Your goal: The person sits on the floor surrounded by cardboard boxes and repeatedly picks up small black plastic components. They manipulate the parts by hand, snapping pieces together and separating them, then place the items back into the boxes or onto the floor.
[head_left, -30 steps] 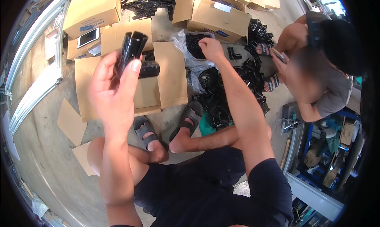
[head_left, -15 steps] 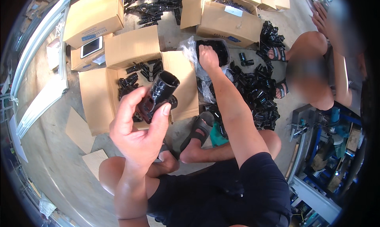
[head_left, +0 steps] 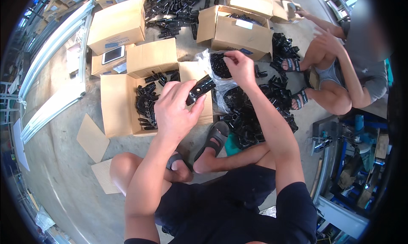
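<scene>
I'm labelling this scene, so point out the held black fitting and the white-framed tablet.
Held black fitting (head_left: pixel 202 88): head view, middle of its tube.
White-framed tablet (head_left: pixel 113 54): head view, middle of its dark screen.

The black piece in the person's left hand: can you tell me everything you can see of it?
The black piece is short and tube-like, with a glossy surface, perhaps plastic or coated metal. A small pale round spot shows on its side. It is tilted, its far end up and to the right, held in the left hand, which hides part of it.
</scene>
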Available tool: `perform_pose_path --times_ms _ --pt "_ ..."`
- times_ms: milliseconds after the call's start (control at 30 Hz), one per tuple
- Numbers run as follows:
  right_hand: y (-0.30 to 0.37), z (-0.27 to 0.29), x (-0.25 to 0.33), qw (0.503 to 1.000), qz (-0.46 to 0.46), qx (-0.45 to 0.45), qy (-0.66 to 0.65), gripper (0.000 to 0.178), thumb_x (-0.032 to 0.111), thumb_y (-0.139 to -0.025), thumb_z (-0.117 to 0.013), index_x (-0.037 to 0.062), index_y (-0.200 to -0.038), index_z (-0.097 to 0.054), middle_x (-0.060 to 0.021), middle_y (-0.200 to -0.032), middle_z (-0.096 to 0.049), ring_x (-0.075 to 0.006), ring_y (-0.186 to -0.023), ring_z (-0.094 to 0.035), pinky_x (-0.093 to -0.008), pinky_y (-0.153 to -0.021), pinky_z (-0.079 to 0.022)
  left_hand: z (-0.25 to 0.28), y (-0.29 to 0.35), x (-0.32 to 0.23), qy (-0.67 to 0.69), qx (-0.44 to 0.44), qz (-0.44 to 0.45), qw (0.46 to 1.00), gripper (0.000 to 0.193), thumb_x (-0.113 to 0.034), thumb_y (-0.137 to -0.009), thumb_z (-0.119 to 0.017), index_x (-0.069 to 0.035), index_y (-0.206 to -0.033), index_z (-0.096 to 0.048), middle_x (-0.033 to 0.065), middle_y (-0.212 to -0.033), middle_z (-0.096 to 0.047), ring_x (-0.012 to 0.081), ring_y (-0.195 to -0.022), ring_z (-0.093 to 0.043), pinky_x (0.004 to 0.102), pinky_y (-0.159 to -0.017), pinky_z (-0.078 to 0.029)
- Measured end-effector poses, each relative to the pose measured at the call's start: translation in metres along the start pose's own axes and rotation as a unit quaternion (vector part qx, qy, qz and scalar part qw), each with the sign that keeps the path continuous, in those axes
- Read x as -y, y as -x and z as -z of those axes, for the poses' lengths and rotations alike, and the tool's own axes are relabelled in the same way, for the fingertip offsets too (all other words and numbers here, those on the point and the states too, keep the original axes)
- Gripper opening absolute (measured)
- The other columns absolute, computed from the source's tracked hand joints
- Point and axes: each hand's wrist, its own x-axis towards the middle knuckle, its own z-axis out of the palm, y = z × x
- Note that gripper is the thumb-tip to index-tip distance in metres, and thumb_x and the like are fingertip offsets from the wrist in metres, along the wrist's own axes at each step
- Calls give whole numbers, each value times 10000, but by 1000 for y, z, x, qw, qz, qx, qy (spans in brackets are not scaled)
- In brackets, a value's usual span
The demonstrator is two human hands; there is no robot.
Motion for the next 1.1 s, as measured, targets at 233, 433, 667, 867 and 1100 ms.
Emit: perform_pose_path --times_ms 233,433,667,867,1100 --pt "106 78 148 973 226 9 -37 177 -6 -872 -756 17 -1046 -734 -83 -918 -728 -145 -789 -678 -256 -680 -549 1 17 -25 -50 -22 -88 995 375 -114 -705 -858 -52 -1043 -709 85 -953 -724 273 -918 -677 363 -763 -562" --pt "137 77 159 930 364 2 51 231 -7 -784 -804 54 -988 -715 -86 -923 -685 -263 -813 -663 -355 -681 -555 5 29 -45 -48 -34 -109 992 373 -127 -705 -857 -49 -1036 -702 68 -946 -727 264 -925 -672 365 -755 -564" --pt "146 72 163 895 427 20 125 236 -6 -761 -791 43 -976 -708 -76 -908 -669 -271 -803 -637 -368 -672 -549 23 37 -53 -58 -16 -113 992 386 -148 -717 -849 -46 -1055 -691 74 -924 -705 261 -926 -652 373 -747 -561" --pt "149 69 173 881 436 44 181 244 -25 -716 -751 31 -951 -716 -69 -921 -657 -263 -838 -625 -359 -706 -554 29 38 -52 -66 -10 -122 990 383 -148 -719 -841 -48 -1053 -683 74 -886 -672 260 -898 -641 379 -737 -554" --pt "147 69 175 896 384 62 213 320 2 -736 -766 29 -1049 -703 -92 -953 -648 -280 -897 -634 -366 -750 -558 25 35 -45 -65 3 -120 991 377 -160 -704 -851 -51 -1023 -682 73 -891 -677 260 -903 -641 389 -734 -554"
